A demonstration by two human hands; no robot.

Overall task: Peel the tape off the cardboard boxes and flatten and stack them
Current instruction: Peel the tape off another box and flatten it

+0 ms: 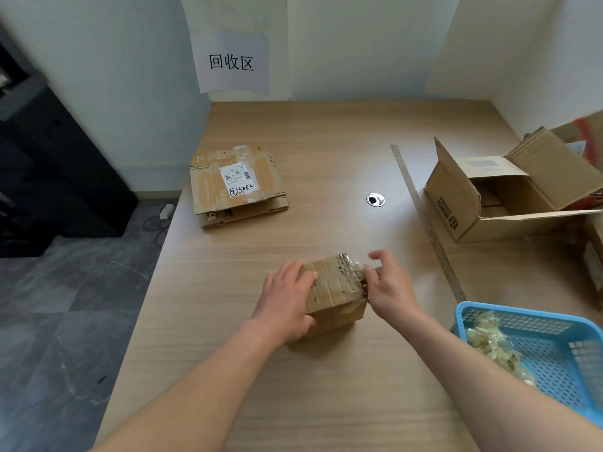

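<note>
Your small cardboard box [332, 298] stood on the counter [293, 386], well to the near side of the round cable grommet [375, 200] and slightly left of it. Your left hand [287, 305] clamped that box, fingers laid over its top and thumb wrapped around its near face. Your right hand [390, 288] was closed in a pinch on the clear tape strip [354, 272] at the box's right edge, with one finger lifted free above the rest.

Left of the grommet and a little beyond it lay the stack of flattened boxes [236, 184], a shipping label facing up on the top sheet. Right of the grommet a metal ruler [427, 220] ran along the counter, and past it sat an open cardboard box [483, 197] with its flaps spread. Near and right of the grommet, beyond the ruler's near end, a blue plastic basket [554, 363] held a crumpled wad of peeled tape [489, 340]. Far behind the grommet, a paper sign [231, 62] hung on the wall.
</note>
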